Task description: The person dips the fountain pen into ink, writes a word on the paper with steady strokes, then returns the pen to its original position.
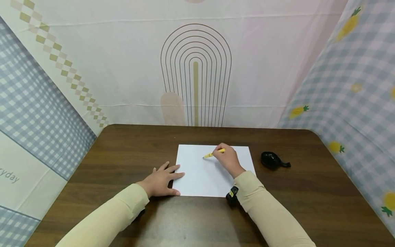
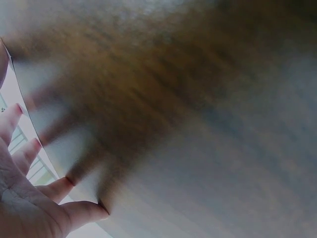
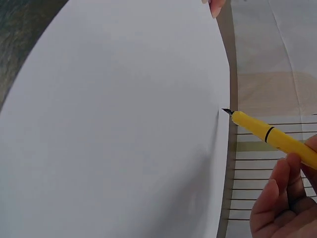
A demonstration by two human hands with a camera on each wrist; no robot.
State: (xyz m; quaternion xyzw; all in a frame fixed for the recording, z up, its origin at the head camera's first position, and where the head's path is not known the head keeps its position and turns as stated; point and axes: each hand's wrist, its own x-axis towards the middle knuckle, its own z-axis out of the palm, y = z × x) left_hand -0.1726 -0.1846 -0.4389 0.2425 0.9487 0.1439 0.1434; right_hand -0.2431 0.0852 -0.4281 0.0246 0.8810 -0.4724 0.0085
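A white sheet of paper (image 1: 197, 178) lies on the brown wooden table, with no marks visible on it. My right hand (image 1: 228, 159) pinches a yellow fountain pen (image 1: 213, 154) over the upper middle of the sheet. In the right wrist view the dark nib of the pen (image 3: 272, 136) points at the paper (image 3: 124, 109), its tip close to the surface. My left hand (image 1: 160, 181) rests palm down at the sheet's left edge, fingers spread and straight. The left wrist view shows the spread fingers of that hand (image 2: 34, 193) from below.
To the right of the sheet lies a glossy black rounded object (image 1: 271, 160) with a narrow tail. Beyond the table's (image 1: 135, 144) far edge hangs a white patterned cloth (image 1: 123, 68), with blue checked cloth (image 1: 348, 103) at both sides.
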